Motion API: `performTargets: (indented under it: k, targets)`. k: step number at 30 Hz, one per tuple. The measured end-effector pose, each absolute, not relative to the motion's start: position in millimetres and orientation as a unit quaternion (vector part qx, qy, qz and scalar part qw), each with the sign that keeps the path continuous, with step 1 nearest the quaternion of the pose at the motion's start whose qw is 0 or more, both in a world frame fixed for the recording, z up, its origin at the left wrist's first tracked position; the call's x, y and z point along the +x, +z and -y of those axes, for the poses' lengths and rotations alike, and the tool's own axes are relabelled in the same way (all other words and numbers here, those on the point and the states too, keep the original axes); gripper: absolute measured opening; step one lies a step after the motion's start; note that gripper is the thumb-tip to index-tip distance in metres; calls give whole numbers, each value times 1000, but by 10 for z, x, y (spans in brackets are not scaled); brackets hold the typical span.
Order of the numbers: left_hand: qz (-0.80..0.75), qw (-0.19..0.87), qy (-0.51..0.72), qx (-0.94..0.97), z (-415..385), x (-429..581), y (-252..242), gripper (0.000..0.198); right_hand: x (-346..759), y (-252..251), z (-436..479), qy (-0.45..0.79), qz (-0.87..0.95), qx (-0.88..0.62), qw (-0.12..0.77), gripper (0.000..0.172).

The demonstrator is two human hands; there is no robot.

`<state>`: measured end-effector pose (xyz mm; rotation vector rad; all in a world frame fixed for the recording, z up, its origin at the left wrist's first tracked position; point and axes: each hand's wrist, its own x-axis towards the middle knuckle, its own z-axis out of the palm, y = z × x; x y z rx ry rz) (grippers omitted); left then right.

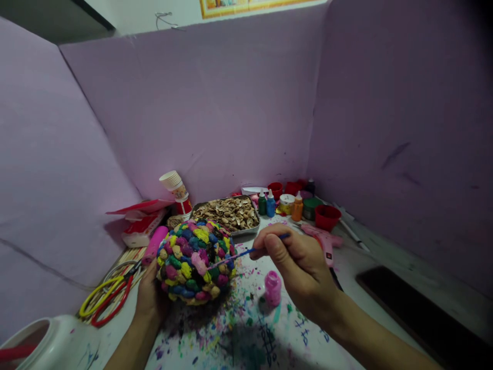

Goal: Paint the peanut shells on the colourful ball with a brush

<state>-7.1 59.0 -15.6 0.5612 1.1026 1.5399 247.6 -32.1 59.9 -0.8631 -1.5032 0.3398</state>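
One tray (pixel 246 233) of shells (pixel 229 214) behind the ball (pixel 194 263) in left hand (pixel 148 295)

From far off, I see the left hand (pixel 149 300) hold a bumpy ball (pixel 188 247) of many colors. The right hand (pixel 300 259) pinches a thin blue stick (pixel 242 253), its tip at a pink bump (pixel 198 262). A little pink bottle (pixel 272 291) stands near the ball, and behind is a tray (pixel 249 232) of brown shells (pixel 230 213).
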Motion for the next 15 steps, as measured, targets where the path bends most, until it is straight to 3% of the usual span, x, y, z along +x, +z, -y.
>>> performTargets:
  k: [15]
  targets:
    - [-448, 552, 656, 253, -596, -119, -226, 36, 2448, 610, 384, 123, 678, -321, 649, 18]
